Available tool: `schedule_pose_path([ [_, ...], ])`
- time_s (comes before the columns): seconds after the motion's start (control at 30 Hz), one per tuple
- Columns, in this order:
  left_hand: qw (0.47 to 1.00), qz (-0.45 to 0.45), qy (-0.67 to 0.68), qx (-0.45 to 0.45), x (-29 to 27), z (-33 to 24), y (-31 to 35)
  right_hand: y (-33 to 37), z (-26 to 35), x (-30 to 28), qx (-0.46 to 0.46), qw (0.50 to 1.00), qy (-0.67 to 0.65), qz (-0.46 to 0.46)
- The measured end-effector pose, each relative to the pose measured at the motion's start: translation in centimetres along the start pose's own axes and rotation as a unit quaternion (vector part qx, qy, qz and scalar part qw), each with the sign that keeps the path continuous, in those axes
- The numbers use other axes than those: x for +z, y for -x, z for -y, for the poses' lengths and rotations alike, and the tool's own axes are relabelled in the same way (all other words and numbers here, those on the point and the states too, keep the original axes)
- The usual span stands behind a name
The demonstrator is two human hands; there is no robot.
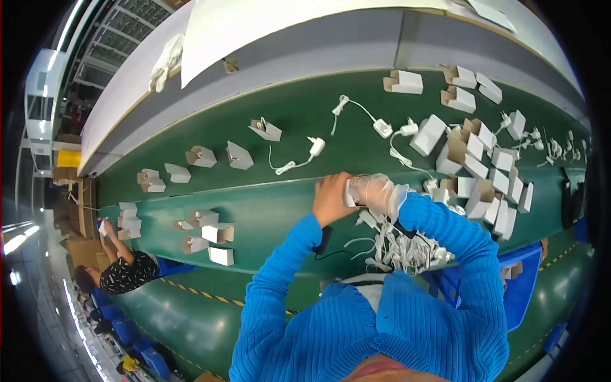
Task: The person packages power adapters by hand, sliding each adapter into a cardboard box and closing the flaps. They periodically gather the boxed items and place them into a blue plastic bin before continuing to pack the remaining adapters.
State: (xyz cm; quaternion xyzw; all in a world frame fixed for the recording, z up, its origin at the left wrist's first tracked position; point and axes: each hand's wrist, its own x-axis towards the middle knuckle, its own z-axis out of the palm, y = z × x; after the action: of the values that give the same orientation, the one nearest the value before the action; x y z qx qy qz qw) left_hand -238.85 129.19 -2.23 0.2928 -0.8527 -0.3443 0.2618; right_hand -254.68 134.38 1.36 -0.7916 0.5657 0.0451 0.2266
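Observation:
My left hand (332, 197), bare, is closed with its fingers wrapped around what looks like a small white box (349, 193), mostly hidden between the hands. Against its other side presses my right hand (375, 193), in a thin see-through glove, fingers curled. Just below the hands lies a heap of white power adapters with cables (404, 248). A white adapter with a bundled cord (315, 148) rests beyond my left hand. Further right, another adapter (382, 128) lies with its cord stretched out.
Many white boxes (428, 135), some with open flaps, crowd the green conveyor belt (286, 197) at right. More boxes (240, 155) stand at left. A blue bin (519, 286) is by my right elbow. Another person (130, 267) sits at far left.

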Motion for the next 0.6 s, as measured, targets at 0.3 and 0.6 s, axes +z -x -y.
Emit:
schedule_pose_path([
  [0.3,0.918,-0.264,0.269,-0.126,-3.7,21.4,-7.2,-19.1,-8.4,4.3,-0.027,0.903,0.138,-0.406],
  [0.6,0.774,-0.177,0.374,-0.48,-2.3,9.9,3.0,-12.2,-5.5,3.3,-0.053,0.972,0.1,-0.207],
])
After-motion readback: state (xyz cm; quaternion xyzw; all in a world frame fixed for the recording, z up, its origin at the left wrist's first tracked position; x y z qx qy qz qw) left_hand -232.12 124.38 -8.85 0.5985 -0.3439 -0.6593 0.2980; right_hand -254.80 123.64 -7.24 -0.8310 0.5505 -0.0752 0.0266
